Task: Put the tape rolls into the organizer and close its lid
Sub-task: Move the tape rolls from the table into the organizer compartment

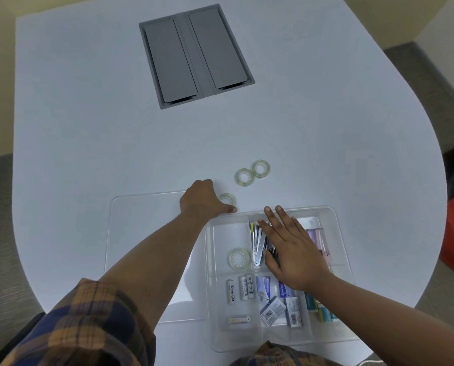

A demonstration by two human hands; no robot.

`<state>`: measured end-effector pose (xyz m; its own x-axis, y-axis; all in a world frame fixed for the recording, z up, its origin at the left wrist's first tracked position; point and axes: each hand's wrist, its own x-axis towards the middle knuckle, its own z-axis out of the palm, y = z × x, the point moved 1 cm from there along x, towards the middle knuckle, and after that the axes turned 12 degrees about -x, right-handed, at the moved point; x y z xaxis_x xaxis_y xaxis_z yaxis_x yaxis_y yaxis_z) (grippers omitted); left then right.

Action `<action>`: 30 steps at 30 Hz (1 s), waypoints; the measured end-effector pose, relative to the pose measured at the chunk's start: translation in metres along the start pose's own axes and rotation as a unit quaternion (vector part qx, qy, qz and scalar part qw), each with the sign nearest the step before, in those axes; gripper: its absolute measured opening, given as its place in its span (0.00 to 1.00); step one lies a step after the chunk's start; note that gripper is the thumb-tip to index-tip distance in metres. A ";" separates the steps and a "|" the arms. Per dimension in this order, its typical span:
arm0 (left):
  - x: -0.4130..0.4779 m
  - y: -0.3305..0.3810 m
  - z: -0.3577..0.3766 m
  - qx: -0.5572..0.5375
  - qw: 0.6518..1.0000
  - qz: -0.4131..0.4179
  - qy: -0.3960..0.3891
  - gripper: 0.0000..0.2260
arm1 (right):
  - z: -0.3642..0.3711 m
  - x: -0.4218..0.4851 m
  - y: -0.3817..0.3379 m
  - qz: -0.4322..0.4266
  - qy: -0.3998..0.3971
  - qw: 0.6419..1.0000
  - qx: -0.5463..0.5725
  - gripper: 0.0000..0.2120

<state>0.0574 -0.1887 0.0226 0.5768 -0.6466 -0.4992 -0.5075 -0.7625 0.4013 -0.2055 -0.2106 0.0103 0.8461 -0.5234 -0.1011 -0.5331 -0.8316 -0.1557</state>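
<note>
A person in a rolled plaid sleeve (88, 318) works at a pale, rounded white desk (88, 128). Near the desk's near edge the clear plastic lid (146, 233) of an organizer lies flat, swung open to the left of its tray. The left hand (203, 202) reaches over the lid's far right corner, fingers curled onto a clear ring-shaped tape roll (228, 199) lying on the desk just beyond the tray's far rim; whether the roll is gripped or merely touched cannot be told. Two more clear tape rolls (252, 172) lie touching each other a little farther toward the desk's middle. A fourth clear tape roll (238, 259) rests in the far left compartment of the clear plastic compartmented organizer (336, 225), beside metal clips, with white batteries (240, 289) in the compartment nearer the person. The right hand (290, 249) hovers flat and empty over the tray's centre, fingers spread. A grey recessed cable hatch (197, 55) sits near the desk's far edge.
</note>
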 end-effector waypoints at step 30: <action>-0.131 -0.019 0.032 0.141 0.974 0.178 0.022 0.09 | -0.002 0.001 0.000 -0.008 0.000 1.000 0.007 0.30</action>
<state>-0.0288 -0.0886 0.0553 0.3553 -0.8741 -0.3311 -0.8328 -0.4569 0.3125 -0.2044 -0.2112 0.0118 0.8545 -0.5100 -0.0988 -0.5194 -0.8373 -0.1708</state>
